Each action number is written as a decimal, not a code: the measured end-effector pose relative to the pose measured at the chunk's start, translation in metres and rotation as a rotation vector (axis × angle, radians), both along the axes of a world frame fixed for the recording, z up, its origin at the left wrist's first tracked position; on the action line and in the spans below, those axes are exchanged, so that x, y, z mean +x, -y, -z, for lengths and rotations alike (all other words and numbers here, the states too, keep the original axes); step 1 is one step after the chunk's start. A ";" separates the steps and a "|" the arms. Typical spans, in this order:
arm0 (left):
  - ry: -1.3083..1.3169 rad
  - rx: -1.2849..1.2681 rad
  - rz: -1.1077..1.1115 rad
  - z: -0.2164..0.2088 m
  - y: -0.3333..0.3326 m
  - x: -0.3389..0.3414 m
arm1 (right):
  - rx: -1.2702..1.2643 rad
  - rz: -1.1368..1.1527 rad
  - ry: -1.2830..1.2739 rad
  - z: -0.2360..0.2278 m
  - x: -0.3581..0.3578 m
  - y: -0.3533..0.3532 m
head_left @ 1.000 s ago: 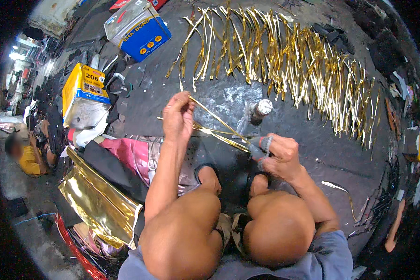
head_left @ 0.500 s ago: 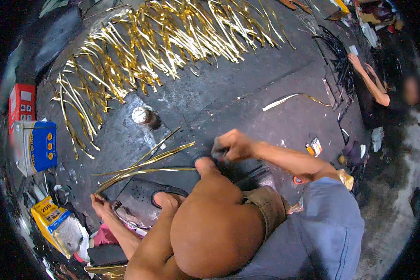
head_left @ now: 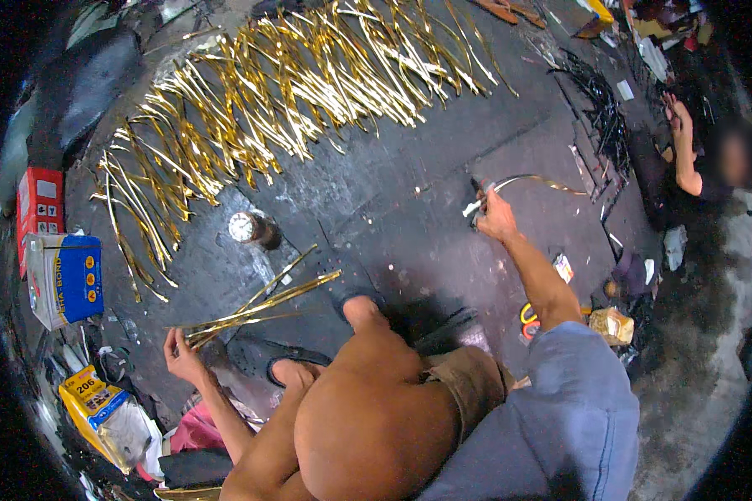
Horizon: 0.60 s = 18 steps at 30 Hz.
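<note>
My left hand [head_left: 184, 357] is closed round one end of a thin bundle of shiny gold strips [head_left: 288, 292], which fans out to the right above the floor near my feet. Off to the right, my stretched-out right hand [head_left: 497, 217] pinches a lone gold strip [head_left: 543, 179] close to its pale end. The strip curves away from the fingers toward the right. A small dark object pokes out past the same fingers; its kind is too blurred to tell. Across the far floor lies a wide spread of gold strips [head_left: 309, 92], in overlapping rows.
A round-topped can [head_left: 244, 227] stands mid-floor. At left are a red box [head_left: 42, 196], a blue-and-white container [head_left: 79, 280] and a yellow pack [head_left: 92, 401]. Black strips [head_left: 597, 100] lie at far right, near another person's hand [head_left: 678, 117]. Orange-handled scissors [head_left: 527, 319] lie by my right arm.
My right hand has moved from beside my foot outward to the right and now grips the lone strip. My left hand keeps the bundle. The other person's hand has shifted right.
</note>
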<state>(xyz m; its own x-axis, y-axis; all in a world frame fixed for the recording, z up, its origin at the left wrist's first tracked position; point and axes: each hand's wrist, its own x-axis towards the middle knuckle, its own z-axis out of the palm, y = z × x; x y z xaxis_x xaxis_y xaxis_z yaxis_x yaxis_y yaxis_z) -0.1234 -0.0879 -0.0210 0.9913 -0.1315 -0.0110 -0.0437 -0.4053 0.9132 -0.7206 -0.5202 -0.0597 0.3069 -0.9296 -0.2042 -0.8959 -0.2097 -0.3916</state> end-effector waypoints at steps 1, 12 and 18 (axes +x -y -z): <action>0.066 0.002 0.045 -0.004 0.007 -0.004 | 0.035 0.041 0.059 -0.006 0.005 0.002; -0.699 -0.155 0.805 -0.088 0.185 -0.149 | 0.387 -0.394 0.917 -0.084 0.233 -0.120; -0.579 -0.284 0.520 -0.088 0.188 -0.137 | 0.265 -0.661 0.851 -0.104 0.314 -0.162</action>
